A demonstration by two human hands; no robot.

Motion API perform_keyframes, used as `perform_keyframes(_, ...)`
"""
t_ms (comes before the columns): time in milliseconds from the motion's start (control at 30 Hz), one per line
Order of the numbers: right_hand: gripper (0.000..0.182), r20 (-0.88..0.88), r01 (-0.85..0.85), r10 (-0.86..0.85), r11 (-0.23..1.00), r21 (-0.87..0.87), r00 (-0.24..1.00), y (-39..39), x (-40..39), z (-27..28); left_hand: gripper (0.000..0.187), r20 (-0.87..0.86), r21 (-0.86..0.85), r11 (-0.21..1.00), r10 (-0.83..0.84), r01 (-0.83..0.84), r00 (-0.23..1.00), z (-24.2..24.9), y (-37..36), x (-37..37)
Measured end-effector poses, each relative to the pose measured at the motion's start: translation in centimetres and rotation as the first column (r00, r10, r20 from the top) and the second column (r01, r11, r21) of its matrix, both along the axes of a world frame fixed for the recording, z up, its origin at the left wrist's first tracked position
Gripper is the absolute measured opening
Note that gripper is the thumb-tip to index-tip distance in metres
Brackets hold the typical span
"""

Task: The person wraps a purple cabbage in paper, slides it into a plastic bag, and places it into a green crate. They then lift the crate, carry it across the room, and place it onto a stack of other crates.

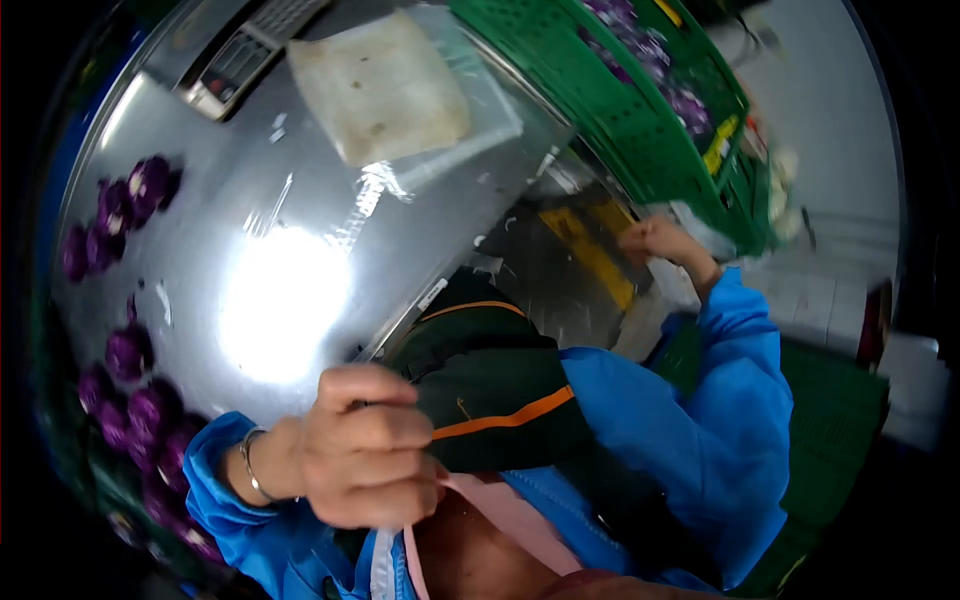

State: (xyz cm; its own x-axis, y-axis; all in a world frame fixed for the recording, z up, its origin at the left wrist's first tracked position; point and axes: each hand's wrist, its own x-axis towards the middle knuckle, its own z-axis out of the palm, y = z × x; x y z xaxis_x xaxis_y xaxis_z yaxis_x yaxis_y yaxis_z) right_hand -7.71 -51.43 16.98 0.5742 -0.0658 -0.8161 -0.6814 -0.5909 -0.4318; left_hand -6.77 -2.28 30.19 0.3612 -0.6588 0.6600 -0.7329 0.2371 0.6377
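My left hand (370, 445), with a bracelet at the wrist, is closed in front of my chest. Its fingers grip the pink collar (505, 515), whose edges draw up to the fingertips. Out to the right, my right hand (665, 243) is raised and slightly blurred. Its fingers are curled, and whatever may be in them is too small or blurred to name. Whitish plastic (674, 283) shows just below it. A dark green apron (480, 380) with orange trim covers my front over blue sleeves.
A shiny metal table (210, 180) bears purple onions (128, 350) at its left side, a scale (240, 60) and a stained, off-white sheet (380, 85) on clear plastic. Behind my right hand is a green crate (600, 110) with purple produce in it. Yellow floor marking (590, 250) shows below.
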Motion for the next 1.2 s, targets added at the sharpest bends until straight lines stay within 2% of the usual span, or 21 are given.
perform_keyframes(67, 0.016, -0.293, -0.622, 0.549, 0.713, -0.325, 0.783, -8.9, -8.4, -4.4, 0.015, -0.044, 0.032, 0.992, -0.118, 0.120, 0.992, 1.4, 0.4, 0.6)
perform_keyframes(167, 0.019, -0.553, -0.715, 0.458, 0.507, -0.481, 0.696, -15.3, -19.4, -6.1, 0.013, 0.017, 0.093, 0.960, -0.268, 0.265, 0.963, 3.3, 1.4, 1.8)
perform_keyframes(300, 0.022, -0.651, -0.974, 0.725, 0.189, -0.126, 0.225, -16.5, -24.1, -5.6, 0.012, 0.017, -0.055, 0.915, -0.398, 0.399, 0.917, 3.3, -0.5, 2.6)
perform_keyframes(367, 0.036, -0.536, -0.796, 0.589, 0.468, -0.384, 0.605, -17.0, -26.3, -5.3, 0.011, -0.063, 0.006, 0.885, -0.465, 0.466, 0.883, 3.8, -0.4, 3.0)
perform_keyframes(400, 0.052, -0.488, -0.584, 0.335, 0.580, -0.567, 0.806, -12.8, -25.1, -2.4, 0.011, -0.156, 0.014, 0.866, -0.491, 0.499, 0.857, 3.8, -0.3, 3.3)
perform_keyframes(500, 0.119, -0.415, -0.205, -0.102, 0.749, -0.631, 0.904, -7.9, -22.9, 1.9, 0.025, -0.483, 0.087, 0.802, -0.485, 0.591, 0.729, 3.7, 1.5, 3.7)
perform_keyframes(600, 0.098, -0.192, 0.477, -0.539, 0.830, -0.290, 0.820, -7.6, -23.2, 3.7, 0.039, -0.367, 0.718, 0.538, -0.246, 0.441, 0.897, 4.7, 4.3, 3.0)
perform_keyframes(633, 0.067, -0.293, 0.663, -0.681, 0.728, -0.175, 0.671, -10.9, -25.2, 1.4, 0.052, -0.502, 0.729, 0.366, -0.289, 0.578, 0.815, 4.5, 5.6, 3.0)
perform_keyframes(667, 0.040, -0.229, 0.676, -0.717, 0.697, -0.240, 0.658, -8.9, -24.0, 2.9, 0.054, -0.525, 0.644, 0.444, -0.336, 0.623, 0.782, 4.6, 6.2, 2.6)
perform_keyframes(700, 0.031, -0.056, 0.591, -0.598, 0.800, -0.106, 0.800, -11.9, -27.0, 0.9, 0.056, -0.541, 0.550, 0.517, -0.377, 0.656, 0.751, 4.6, 7.1, 1.9)
perform_keyframes(733, 0.032, -0.297, 0.096, -0.211, 0.929, -0.356, 0.931, -10.5, -24.7, 0.8, 0.059, -0.552, 0.450, 0.587, -0.410, 0.673, 0.726, 4.6, 8.3, 0.9)
perform_keyframes(767, 0.047, -0.526, -0.346, -0.080, 0.669, -0.658, 0.847, -7.7, -23.6, 0.7, 0.061, -0.344, 0.400, 0.682, -0.507, 0.612, 0.790, 3.8, 10.7, -1.3)
perform_keyframes(800, 0.057, -0.532, -0.550, 0.152, 0.322, -0.770, 0.833, -5.4, -23.3, -0.6, 0.018, -0.374, 0.384, 0.745, -0.415, 0.545, 0.830, 5.3, 10.7, -1.3)
perform_keyframes(833, 0.048, -0.383, -0.475, 0.322, 0.284, -0.833, 0.866, -1.8, -20.0, -0.9, 0.019, -0.333, 0.355, 0.803, -0.370, 0.478, 0.868, 6.1, 10.7, -1.5)
perform_keyframes(867, 0.038, -0.022, -0.313, 0.440, 0.603, -0.733, 0.898, -3.4, -17.6, -4.6, 0.020, -0.290, 0.325, 0.853, -0.322, 0.409, 0.901, 6.3, 11.0, -2.2)
perform_keyframes(900, 0.028, 0.281, -0.073, 0.211, 0.899, -0.433, 0.936, -1.5, -13.5, -7.7, 0.021, -0.248, 0.308, 0.888, -0.272, 0.342, 0.930, 6.4, 11.2, -2.5)
perform_keyframes(933, 0.022, 0.454, 0.119, -0.075, 0.990, -0.070, 0.888, 5.6, -8.0, -7.3, 0.023, -0.211, 0.295, 0.915, -0.218, 0.275, 0.953, 6.5, 11.1, -2.9)
perform_keyframes(1033, 0.048, 0.873, -0.263, 0.278, 0.947, -0.182, 0.400, 22.9, 5.0, -7.6, 0.030, -0.103, 0.280, 0.959, -0.012, 0.040, 0.995, 4.9, 11.3, -4.5)
perform_keyframes(1067, 0.067, 0.850, -0.246, 0.443, 0.891, -0.381, 0.285, 27.4, 8.2, -8.3, 0.033, -0.076, 0.281, 0.958, 0.071, -0.047, 0.995, 4.0, 11.4, -5.0)
perform_keyframes(1100, 0.077, 0.792, -0.158, 0.469, 0.882, -0.444, 0.390, 32.0, 10.4, -8.8, 0.036, -0.060, 0.297, 0.945, 0.165, -0.140, 0.984, 2.7, 11.4, -5.4)
perform_keyframes(1200, 0.074, 0.778, 0.028, 0.607, 0.785, -0.619, 0.163, 36.9, 17.6, -17.1, 0.045, -0.008, 0.405, 0.783, 0.520, -0.472, 0.854, -4.1, 11.1, -6.6)
